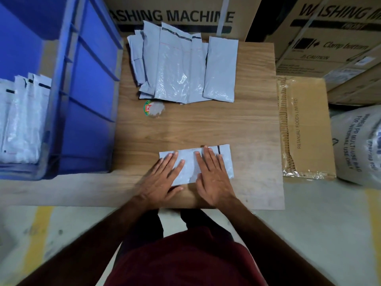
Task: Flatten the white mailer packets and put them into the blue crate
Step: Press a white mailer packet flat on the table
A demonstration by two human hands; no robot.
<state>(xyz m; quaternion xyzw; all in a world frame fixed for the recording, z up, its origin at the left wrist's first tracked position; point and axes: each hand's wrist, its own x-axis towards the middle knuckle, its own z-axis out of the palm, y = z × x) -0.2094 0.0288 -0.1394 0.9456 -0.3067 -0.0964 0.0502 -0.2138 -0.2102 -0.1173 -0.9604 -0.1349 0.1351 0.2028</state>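
One white mailer packet (pixel 188 162) lies flat near the front edge of the wooden table (pixel 247 124). My left hand (pixel 162 180) presses on its left half with straight fingers. My right hand (pixel 214 176) presses on its right half, fingers spread flat. A pile of several white mailer packets (pixel 181 65) lies at the far side of the table. The blue crate (pixel 86 89) stands to the left of the table, with several white packets (pixel 22 118) standing inside it.
A round green and red lid or sticker (pixel 153 109) sits on the table in front of the pile. Large cardboard boxes (pixel 206 13) stand behind the table. A flat carton (pixel 307 129) and a white printed sack (pixel 358 145) lie to the right.
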